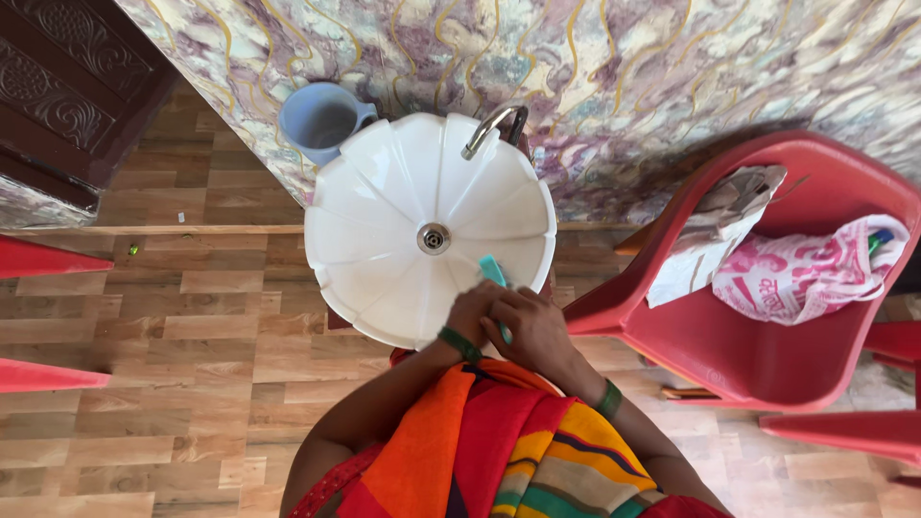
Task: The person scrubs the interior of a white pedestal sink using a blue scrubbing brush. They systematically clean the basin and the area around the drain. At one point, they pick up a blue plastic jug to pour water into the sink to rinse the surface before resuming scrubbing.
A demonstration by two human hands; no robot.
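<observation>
- Left hand (470, 312): poised over the near rim of the white fluted washbasin (384, 206); fingers curled against the right hand; a green bangle at the wrist; whether it grips anything cannot be told.
- Right hand (535, 326): lying just beside and partly over the left hand; closed around the handle of a teal toothbrush (492, 271); green bangle on the wrist.
- Teal toothbrush: head projecting upward from the hands, over the inner slope of the basin, near the drain (434, 237); handle hidden by the fingers.
- Metal tap (491, 127): at the far rim, against the marbled wall.
- Blue mug (321, 120): standing just beside the basin's far left edge.
- Red plastic chair (758, 345): to the right; holding folded paper (715, 235) and a pink-and-white bag (806, 273).
</observation>
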